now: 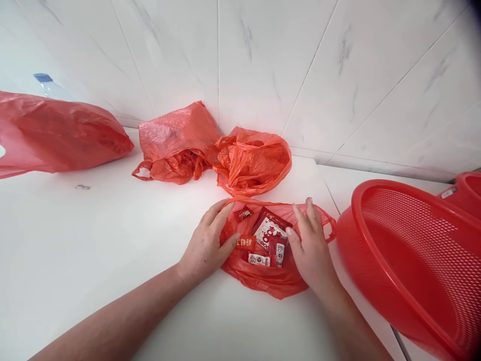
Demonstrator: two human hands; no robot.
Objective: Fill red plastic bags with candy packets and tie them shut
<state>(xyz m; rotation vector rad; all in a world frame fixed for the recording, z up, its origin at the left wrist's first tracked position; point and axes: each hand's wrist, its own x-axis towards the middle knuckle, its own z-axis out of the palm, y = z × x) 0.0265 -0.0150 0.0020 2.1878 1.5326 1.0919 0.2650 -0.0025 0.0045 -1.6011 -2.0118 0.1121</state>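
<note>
A red plastic bag [272, 283] lies with its mouth spread, showing several small snack packets inside. Among them are a white-and-red packet [269, 231], an orange packet [246, 242] and small white-labelled sachets [259, 259]. At the bag's left rim is my left hand [208, 243], its fingers stretched out along the edge and its thumb over the orange packet. My right hand [311, 248] rests on the right side of the mouth, fingers extended and spread, the thumb beside the white-and-red packet. Neither hand shows a closed grip.
Two crumpled red bags [253, 160] [178, 135] stand against the marbled wall behind. A larger red bag [67, 135] lies at far left, before a blue-capped bottle [44, 79]. A red mesh basket [398, 260] stands close on the right. A small scrap [82, 187] lies on the white table [93, 250].
</note>
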